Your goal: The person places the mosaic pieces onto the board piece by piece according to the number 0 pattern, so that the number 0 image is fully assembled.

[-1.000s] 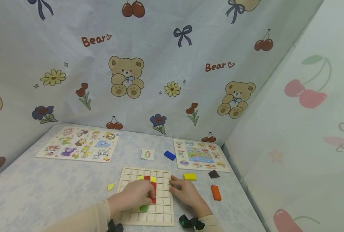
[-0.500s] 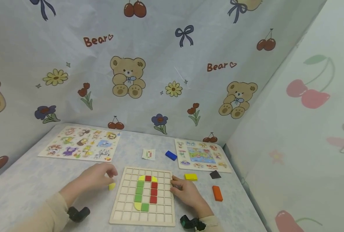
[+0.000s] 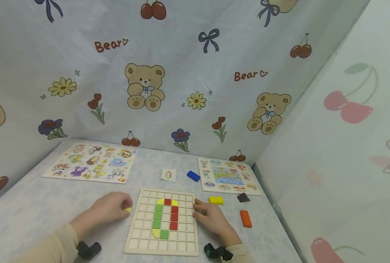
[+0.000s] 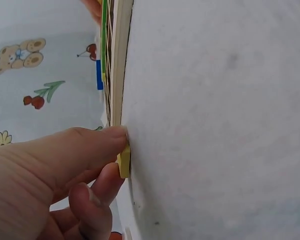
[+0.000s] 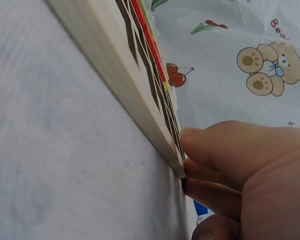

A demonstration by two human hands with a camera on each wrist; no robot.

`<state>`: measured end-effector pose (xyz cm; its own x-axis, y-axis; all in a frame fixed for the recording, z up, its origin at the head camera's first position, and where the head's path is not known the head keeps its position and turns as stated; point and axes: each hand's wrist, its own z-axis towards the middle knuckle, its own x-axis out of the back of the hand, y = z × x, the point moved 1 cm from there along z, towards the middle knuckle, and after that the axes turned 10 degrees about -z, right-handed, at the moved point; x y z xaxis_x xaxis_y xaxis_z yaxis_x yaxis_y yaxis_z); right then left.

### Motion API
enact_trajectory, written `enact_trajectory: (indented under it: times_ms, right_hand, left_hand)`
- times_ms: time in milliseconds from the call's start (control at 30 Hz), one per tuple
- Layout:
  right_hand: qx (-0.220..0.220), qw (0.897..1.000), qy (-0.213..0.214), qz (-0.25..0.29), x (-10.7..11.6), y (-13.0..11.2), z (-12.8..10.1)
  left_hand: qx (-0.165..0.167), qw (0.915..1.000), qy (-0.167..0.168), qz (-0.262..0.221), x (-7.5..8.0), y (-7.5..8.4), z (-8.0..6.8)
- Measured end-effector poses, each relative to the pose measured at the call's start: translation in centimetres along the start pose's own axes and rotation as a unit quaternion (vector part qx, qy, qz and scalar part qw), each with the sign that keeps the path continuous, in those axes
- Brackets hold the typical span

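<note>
My left hand [image 3: 107,209] pinches a small yellow quarter-round tile [image 4: 124,162] between thumb and forefinger, low at the table just left of the wooden grid board [image 3: 139,244]. On the board, a ring of tiles includes several green tiles [image 3: 157,216], red tiles [image 3: 174,217] and yellow rounded corner tiles [image 3: 156,233]. The ring's lower right corner cell is bare wood. My right hand [image 3: 212,218] grips the board's right edge; in the right wrist view its thumb and fingers meet at the board's rim [image 5: 125,97].
Right of the board lie a yellow block [image 3: 216,200], a black piece [image 3: 243,197] and an orange block [image 3: 246,218]. Behind are a small pattern card [image 3: 168,175], a blue block [image 3: 193,176] and two picture puzzle boards, an animal one [image 3: 91,162] and a smaller one [image 3: 228,176].
The left hand has left the ring of tiles, moved left off the board, and come down to pinch the loose yellow tile. The right hand has stayed at the board's edge.
</note>
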<state>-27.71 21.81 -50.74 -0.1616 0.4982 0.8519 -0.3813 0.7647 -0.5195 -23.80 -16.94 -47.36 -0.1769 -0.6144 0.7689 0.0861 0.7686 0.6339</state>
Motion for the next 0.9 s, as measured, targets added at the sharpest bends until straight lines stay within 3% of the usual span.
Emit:
enact_trajectory:
  times_ms: [167, 267, 400, 600, 733, 900]
  right_hand:
    - [0.0, 1.0, 0.005, -0.001, 0.0, -0.1, 0.1]
    - [0.001, 1.0, 0.006, 0.001, 0.0, -0.2, 0.0]
    - [-0.001, 1.0, 0.002, 0.006, 0.1, -0.3, 0.0]
    - [0.0, 1.0, -0.001, 0.009, 0.4, -0.2, 0.0]
    - [-0.001, 1.0, -0.003, 0.009, 0.4, -0.2, 0.0]
    - [-0.007, 1.0, -0.006, 0.013, 0.4, -0.4, -0.1]
  left_hand:
    - [0.003, 0.9999, 0.015, -0.003, 0.1, 0.6, -0.3]
    - [-0.005, 0.9996, 0.026, -0.007, -0.3, 1.9, -0.7]
    - [-0.039, 0.999, 0.013, -0.02, -2.4, 5.3, -1.9]
    - [-0.15, 0.9884, -0.017, -0.009, -6.6, 10.1, -2.8]
    - [-0.188, 0.9818, -0.026, 0.0, -8.6, 11.5, -2.3]
    - [-0.179, 0.9827, -0.045, -0.003, -9.7, 11.9, -1.6]
